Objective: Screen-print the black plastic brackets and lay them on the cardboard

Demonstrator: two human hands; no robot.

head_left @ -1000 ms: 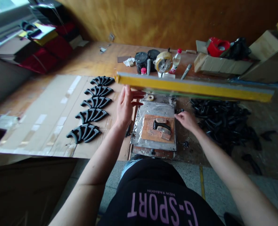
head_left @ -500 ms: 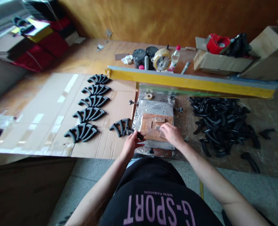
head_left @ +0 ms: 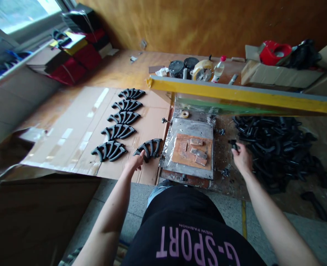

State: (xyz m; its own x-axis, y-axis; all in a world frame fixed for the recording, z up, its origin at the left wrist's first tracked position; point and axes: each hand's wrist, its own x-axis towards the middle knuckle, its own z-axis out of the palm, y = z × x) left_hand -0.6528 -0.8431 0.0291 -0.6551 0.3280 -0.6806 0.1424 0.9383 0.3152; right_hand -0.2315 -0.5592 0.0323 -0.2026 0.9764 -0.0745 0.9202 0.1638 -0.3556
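Observation:
My left hand (head_left: 136,162) is at the near left end of a short row of black curved handles (head_left: 152,147) on the cardboard sheet (head_left: 149,122). Its fingers are closed on one handle of that row, mostly hidden by the hand. On the other side, my right hand (head_left: 242,159) grips a black curved handle (head_left: 232,142) by the loose pile of handles (head_left: 279,151). Between the hands lies a metal plate fixture (head_left: 191,127) carrying a reddish-brown board (head_left: 178,157) with several small blocks (head_left: 199,153) on it.
Several finished-looking rows of handles (head_left: 119,131) lie left on the cardboard. A long yellow-edged frame (head_left: 235,94) is raised over the bench behind the fixture. Farther back are dark tubs (head_left: 176,68), a bottle (head_left: 219,69) and a cardboard box (head_left: 279,75). Knobs (head_left: 221,132) stick out beside the fixture.
My left hand has moved left from the fixture with its handle to the short row. My right hand has left the blocks and moved right, and now grips a handle. The view has shifted left.

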